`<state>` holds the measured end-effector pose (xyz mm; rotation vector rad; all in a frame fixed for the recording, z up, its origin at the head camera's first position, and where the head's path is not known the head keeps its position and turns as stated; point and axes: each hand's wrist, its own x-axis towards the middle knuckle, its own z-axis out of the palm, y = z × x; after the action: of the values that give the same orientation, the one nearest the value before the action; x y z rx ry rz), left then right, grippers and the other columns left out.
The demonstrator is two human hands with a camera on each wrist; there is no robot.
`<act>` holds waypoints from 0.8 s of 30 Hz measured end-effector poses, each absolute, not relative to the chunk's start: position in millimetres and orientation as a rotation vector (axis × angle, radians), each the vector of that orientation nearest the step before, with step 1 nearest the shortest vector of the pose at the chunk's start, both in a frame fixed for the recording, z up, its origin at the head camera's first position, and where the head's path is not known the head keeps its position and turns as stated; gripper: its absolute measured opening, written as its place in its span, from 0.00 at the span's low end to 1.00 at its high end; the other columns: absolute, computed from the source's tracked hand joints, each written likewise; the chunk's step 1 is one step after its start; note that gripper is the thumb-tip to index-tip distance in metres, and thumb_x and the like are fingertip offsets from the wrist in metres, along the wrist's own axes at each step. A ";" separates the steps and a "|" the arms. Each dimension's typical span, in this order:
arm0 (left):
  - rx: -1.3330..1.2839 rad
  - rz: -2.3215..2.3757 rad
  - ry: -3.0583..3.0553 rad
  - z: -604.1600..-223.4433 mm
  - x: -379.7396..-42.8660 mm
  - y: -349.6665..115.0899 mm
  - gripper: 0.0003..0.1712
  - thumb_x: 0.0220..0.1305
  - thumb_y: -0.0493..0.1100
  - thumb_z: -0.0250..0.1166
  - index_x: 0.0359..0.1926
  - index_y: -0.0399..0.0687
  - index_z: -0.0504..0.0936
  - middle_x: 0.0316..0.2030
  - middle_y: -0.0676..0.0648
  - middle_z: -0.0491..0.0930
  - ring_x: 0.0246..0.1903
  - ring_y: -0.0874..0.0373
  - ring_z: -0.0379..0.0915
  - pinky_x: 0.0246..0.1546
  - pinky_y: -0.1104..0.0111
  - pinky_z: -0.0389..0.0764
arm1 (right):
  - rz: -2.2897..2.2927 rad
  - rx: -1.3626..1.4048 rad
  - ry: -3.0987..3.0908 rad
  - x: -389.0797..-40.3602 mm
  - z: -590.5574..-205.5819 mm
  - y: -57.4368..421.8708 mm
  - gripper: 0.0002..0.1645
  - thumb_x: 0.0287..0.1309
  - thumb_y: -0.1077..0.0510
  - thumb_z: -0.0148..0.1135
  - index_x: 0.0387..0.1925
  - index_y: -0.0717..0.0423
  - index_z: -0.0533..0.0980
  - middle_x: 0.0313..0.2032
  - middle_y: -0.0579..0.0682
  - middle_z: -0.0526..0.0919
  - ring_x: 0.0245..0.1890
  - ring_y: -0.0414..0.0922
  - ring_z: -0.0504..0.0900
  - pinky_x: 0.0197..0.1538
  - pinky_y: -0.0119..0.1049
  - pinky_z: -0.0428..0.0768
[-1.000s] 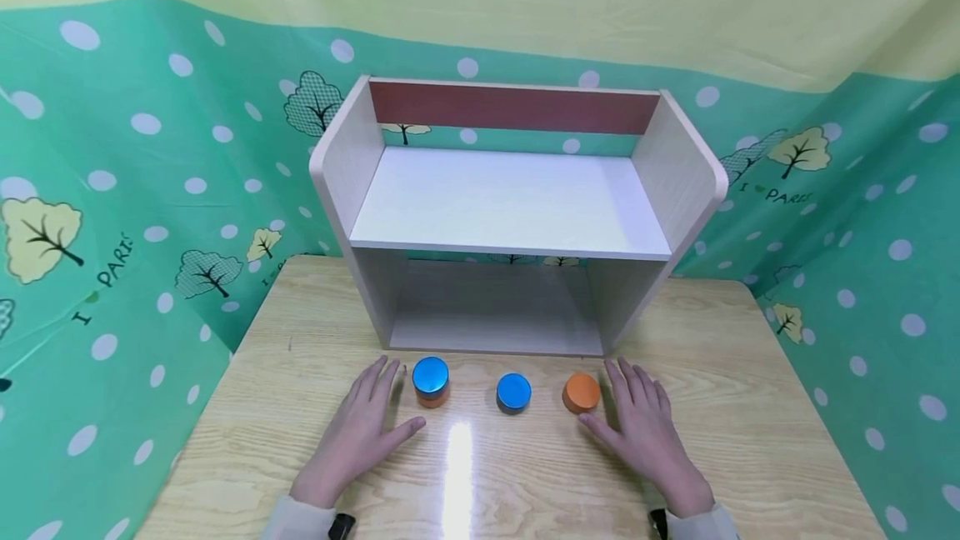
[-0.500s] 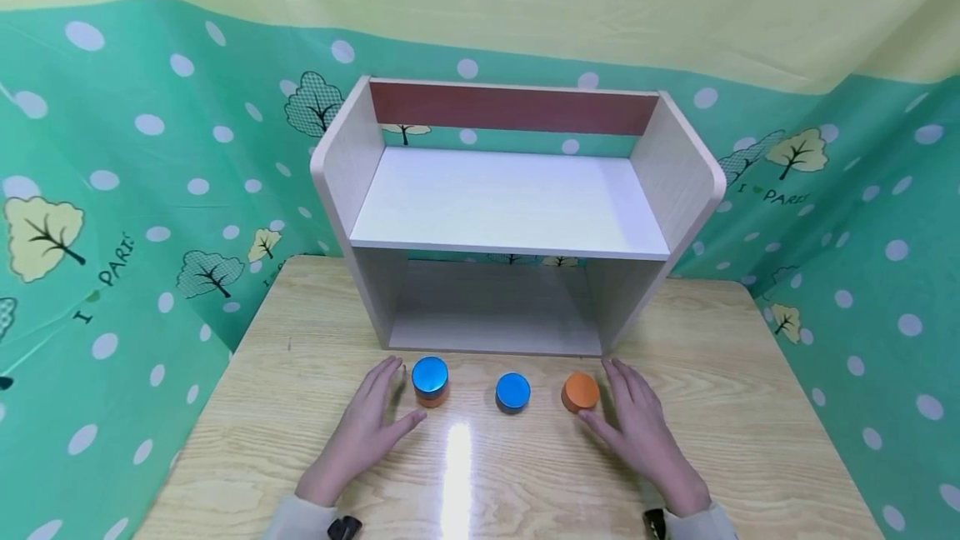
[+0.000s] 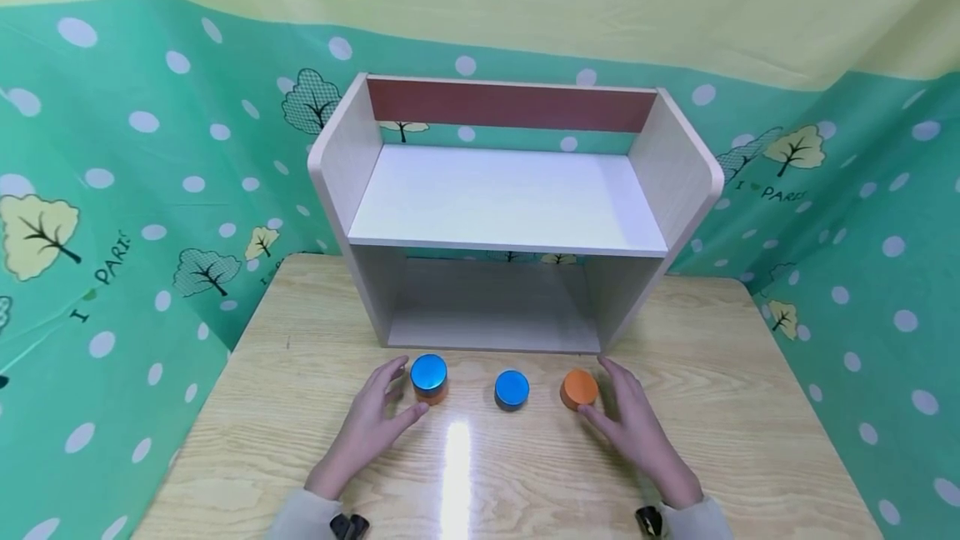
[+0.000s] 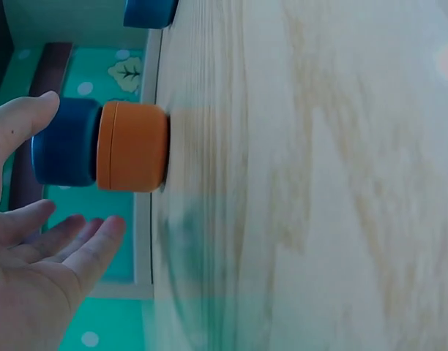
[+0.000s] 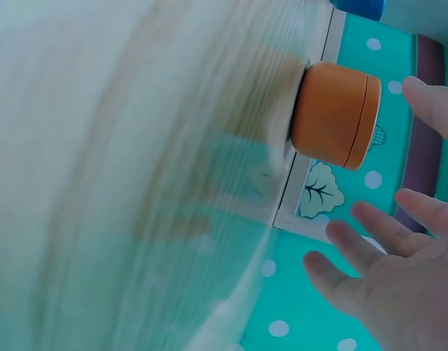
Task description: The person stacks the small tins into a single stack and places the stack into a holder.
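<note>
On the table, a small blue round lidded tin (image 3: 428, 372) is stacked on an orange round lidded tin (image 4: 133, 148). My left hand (image 3: 369, 426) curves beside this stack; in the left wrist view its thumb overlaps the top blue tin while the other fingers are apart from it. To the right stands a single orange round tin (image 3: 579, 388), its lid seam showing in the right wrist view. My right hand (image 3: 634, 427) is spread loosely by that tin, thumb near its front edge and fingers beyond its right side. Between the hands stands another blue round tin (image 3: 512, 388).
Behind the tins stands a two-level white shelf (image 3: 510, 198) with tall side panels and a brown back rail (image 3: 513, 106). A green dotted curtain (image 3: 120, 298) hangs around the back and sides of the wooden table (image 3: 750, 440).
My left hand has drawn slightly closer around the stacked tins, its fingers bending inward. My right hand's fingers have come closer together beside the orange tin. The tins stay in place.
</note>
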<state>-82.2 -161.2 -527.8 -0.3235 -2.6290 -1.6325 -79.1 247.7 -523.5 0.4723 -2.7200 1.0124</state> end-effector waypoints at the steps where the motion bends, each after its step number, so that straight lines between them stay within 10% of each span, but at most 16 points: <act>1: -0.325 -1.654 -2.623 -528.4 -82.5 -160.8 0.49 0.56 0.49 0.77 0.73 0.39 0.63 0.68 0.36 0.65 0.64 0.37 0.66 0.58 0.54 0.79 | 1.020 0.472 -2.713 -79.4 -524.1 247.7 0.51 0.55 0.57 0.76 0.71 0.70 0.58 0.67 0.66 0.66 0.65 0.64 0.66 0.62 0.64 0.71; 24: -0.294 -1.775 -2.602 -537.7 -87.3 -151.8 0.41 0.59 0.31 0.73 0.71 0.39 0.65 0.66 0.34 0.69 0.63 0.37 0.67 0.55 0.56 0.82 | 1.324 0.428 -2.723 -85.6 -530.8 243.0 0.46 0.52 0.68 0.75 0.70 0.67 0.63 0.62 0.66 0.73 0.58 0.60 0.76 0.56 0.58 0.80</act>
<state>-87.3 -151.8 -537.7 -0.2939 -2.6022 -1.7749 -85.6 243.0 -530.8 0.4281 -2.7230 1.3239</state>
